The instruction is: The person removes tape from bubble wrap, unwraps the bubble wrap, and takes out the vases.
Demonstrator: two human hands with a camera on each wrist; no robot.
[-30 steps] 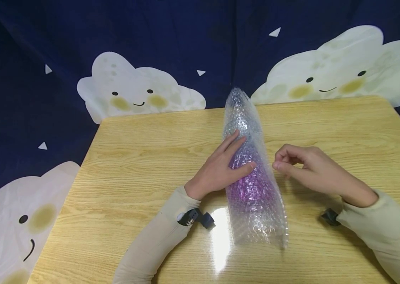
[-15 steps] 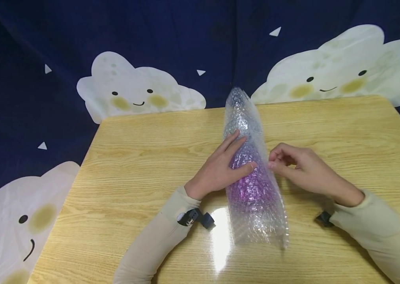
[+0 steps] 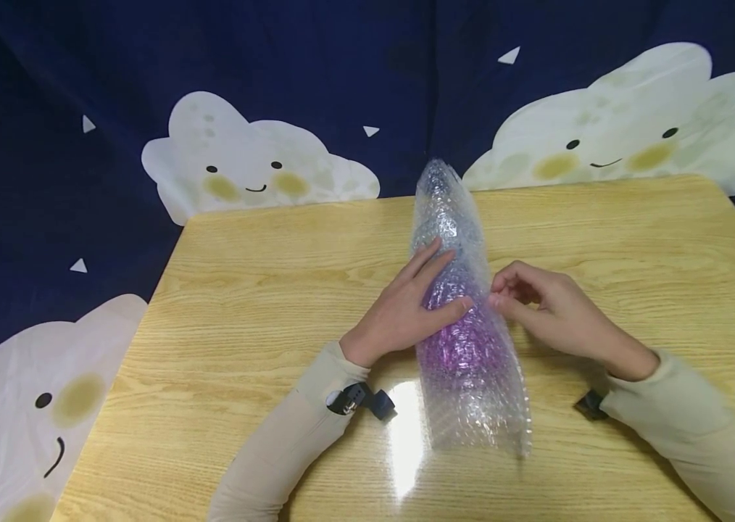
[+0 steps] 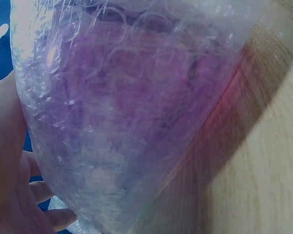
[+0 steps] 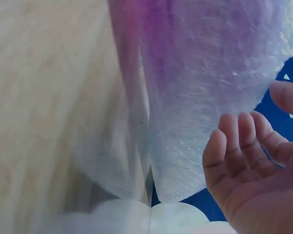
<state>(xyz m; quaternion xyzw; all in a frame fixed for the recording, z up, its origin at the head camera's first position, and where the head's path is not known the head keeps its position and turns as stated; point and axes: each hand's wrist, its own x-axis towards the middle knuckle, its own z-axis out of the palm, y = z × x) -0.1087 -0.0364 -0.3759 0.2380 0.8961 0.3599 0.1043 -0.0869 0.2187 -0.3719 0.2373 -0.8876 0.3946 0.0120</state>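
Note:
A long bubble-wrapped bundle [image 3: 465,355], purple in its lower middle and bluish above, lies lengthwise on the table in the head view. My left hand [image 3: 400,312] rests on it with fingers spread and thumb across the purple part. At the bundle's right edge is my right hand [image 3: 553,308], its fingers bent and its thumb close to the index finger. In the right wrist view the right hand [image 5: 259,161] has loosely bent fingers beside the wrap [image 5: 190,112], with no visible grip. The left wrist view shows the wrap [image 4: 117,112] beside part of the left hand [image 4: 19,185].
The wooden table [image 3: 243,290] extends on both sides of the bundle, whose far tip reaches the table's back edge. Behind stands a dark blue curtain [image 3: 315,58] with smiling clouds. A small black device [image 3: 361,400] is at the left wrist, another [image 3: 591,404] at the right.
My right hand has moved left, from a small gap away to the bundle's right edge. The left hand and the bundle have stayed in place.

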